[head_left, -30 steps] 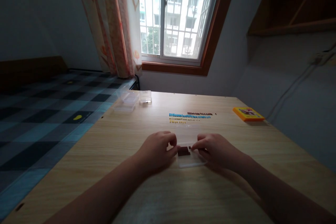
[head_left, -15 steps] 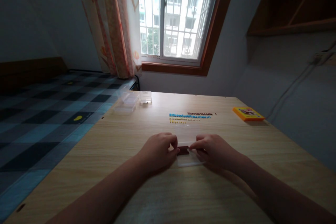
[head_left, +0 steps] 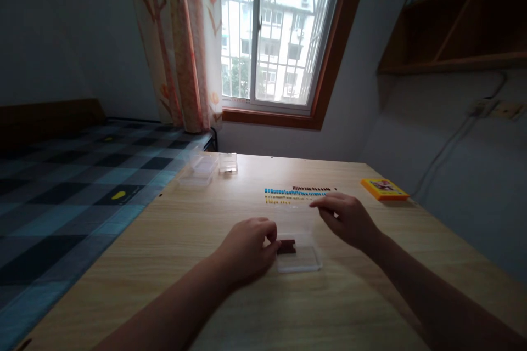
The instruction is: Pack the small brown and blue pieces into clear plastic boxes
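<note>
My left hand [head_left: 252,244] is closed, its thumb and fingertips gripping the left end of a dark brown toy-brick piece [head_left: 287,247]. The piece lies over a shallow clear plastic box [head_left: 300,267], and a notch shows at its right end. Farther up the table, my right hand [head_left: 349,218] hovers with the index finger stretched out and the thumb apart below it. No object shows in that hand. Its fingertip is by the right end of rows of tiny parts: yellow pieces [head_left: 276,202], blue pieces [head_left: 284,192] and dark brown pieces [head_left: 310,188].
Clear plastic containers [head_left: 196,180] stand at the table's far left, beside a smaller clear box [head_left: 228,163]. An orange-yellow box [head_left: 385,189] lies near the right edge of the wooden table [head_left: 230,318]. A bed with a checked cover [head_left: 82,175] adjoins on the left.
My right hand has left the brown piece and moved up and right to the rows of small parts. My left hand keeps its grip on the piece. The camera view has tilted slightly.
</note>
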`<state>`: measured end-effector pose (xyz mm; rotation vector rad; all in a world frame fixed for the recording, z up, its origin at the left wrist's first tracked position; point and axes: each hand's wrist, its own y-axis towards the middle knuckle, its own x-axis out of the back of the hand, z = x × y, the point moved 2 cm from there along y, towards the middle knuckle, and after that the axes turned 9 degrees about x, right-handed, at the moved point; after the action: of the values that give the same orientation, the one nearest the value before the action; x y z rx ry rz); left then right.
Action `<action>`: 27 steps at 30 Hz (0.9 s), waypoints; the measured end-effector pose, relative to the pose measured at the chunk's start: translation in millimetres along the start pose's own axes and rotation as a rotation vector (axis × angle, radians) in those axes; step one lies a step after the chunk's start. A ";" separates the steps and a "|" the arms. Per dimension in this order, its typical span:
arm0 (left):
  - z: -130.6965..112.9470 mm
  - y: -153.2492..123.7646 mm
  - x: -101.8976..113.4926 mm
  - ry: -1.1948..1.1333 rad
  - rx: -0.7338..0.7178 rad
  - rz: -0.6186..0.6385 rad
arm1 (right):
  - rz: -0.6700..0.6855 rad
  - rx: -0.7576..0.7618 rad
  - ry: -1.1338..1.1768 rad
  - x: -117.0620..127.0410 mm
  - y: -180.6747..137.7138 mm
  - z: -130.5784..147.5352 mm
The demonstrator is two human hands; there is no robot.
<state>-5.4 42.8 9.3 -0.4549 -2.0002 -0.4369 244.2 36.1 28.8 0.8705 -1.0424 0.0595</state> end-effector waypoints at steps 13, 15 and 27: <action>2.8 0.2 1.0 0.111 -0.013 -0.016 | 0.452 -0.345 -0.133 -57.9 91.8 -109.2; 2.7 -0.4 1.5 0.122 -0.013 -0.025 | 0.534 -0.385 -0.120 -69.0 95.2 -114.1; 1.1 -0.8 3.1 0.138 -0.037 -0.040 | 0.681 -0.468 -0.108 -96.8 102.3 -120.1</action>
<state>-7.9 43.1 11.5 -0.3970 -1.8729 -0.5173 235.8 216.9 -10.0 0.0724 -1.3482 0.3297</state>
